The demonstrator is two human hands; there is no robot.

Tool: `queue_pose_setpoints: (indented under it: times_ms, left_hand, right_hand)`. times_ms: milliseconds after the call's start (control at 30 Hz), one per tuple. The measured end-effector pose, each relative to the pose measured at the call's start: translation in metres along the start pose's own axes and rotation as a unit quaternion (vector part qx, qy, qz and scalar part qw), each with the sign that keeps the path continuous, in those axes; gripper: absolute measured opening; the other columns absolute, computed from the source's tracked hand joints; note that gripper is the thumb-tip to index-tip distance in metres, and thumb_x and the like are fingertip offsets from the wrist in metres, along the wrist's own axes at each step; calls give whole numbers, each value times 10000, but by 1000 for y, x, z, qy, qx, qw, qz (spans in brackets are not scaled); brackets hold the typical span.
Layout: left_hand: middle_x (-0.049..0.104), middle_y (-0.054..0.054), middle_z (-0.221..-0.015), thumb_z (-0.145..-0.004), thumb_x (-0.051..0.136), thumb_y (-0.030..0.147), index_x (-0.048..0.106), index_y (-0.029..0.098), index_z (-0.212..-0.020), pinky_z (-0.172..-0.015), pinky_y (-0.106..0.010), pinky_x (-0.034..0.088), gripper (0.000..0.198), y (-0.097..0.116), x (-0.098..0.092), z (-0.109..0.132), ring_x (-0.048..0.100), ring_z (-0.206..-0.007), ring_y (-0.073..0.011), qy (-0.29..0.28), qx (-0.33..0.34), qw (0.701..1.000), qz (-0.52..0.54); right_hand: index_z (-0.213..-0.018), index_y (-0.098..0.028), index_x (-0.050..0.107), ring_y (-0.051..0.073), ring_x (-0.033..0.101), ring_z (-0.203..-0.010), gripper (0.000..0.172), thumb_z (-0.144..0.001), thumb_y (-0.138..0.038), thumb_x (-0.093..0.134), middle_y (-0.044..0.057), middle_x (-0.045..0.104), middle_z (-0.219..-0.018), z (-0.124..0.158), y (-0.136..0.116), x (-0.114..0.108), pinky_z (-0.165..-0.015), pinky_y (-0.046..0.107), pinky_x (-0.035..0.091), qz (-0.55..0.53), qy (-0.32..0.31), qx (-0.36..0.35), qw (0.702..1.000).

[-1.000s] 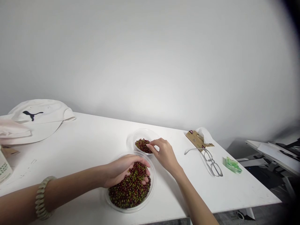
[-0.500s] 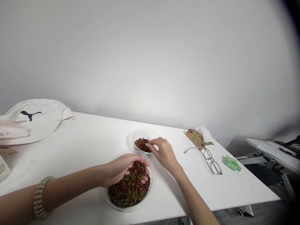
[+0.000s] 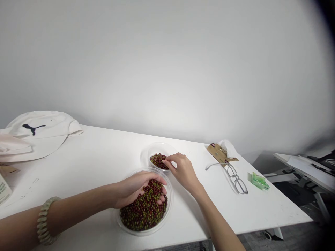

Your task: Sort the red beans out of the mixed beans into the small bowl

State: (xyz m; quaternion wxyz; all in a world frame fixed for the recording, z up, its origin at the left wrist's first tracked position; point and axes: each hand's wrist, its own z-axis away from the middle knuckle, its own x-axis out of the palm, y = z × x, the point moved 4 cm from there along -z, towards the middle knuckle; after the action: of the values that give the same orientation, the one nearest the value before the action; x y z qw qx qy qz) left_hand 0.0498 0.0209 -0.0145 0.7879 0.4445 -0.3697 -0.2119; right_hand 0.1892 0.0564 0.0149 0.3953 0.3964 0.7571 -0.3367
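Observation:
My left hand lies cupped, palm up, in the large clear bowl, with red and green beans heaped on its palm and around its curled fingertips. Behind it stands a smaller clear bowl holding a lesser pile of red and green beans. Over the right side of this small bowl is my right hand, its thumb and forefinger pinched together at the edge of the pile. Whatever lies between those fingertips is too small to make out.
To the right on the white table lie eyeglasses, a torn brown packet with white tissue, and a green plastic wrapper. A white cap rests at the far left. The grey wall rises behind.

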Motion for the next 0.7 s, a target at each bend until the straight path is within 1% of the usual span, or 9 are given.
queue_pose_setpoints:
  times_ms: [300,533,700]
  left_hand:
    - [612,-50,-841,-729,484,352,618,147,-783,-798,-308,379,251,1,0,-2,534,-725,-154,-9,-2,1000,4]
    - [611,-38,-828,-719,495,344,618,155,-774,-779,-291,386,232,2,2,1,534,-706,-146,1,-9,1000,10]
    - [609,-37,-849,-716,500,346,620,161,-811,-795,-302,381,239,1,1,1,539,-710,-150,6,-5,1000,20]
  right_hand:
    - [-776,-220,601,153,548,-715,130,-850,-263,503,-5,639,-745,1,-1,-1,-652,262,360,2,-5,-3,1000]
    - [-773,-212,603,156,554,-715,142,-853,-263,497,6,639,-738,1,-2,-1,-660,264,360,6,-6,-4,1000]
    - [-775,-214,602,165,557,-720,145,-855,-263,492,9,641,-739,1,-2,-1,-658,269,367,7,-6,-6,1000]
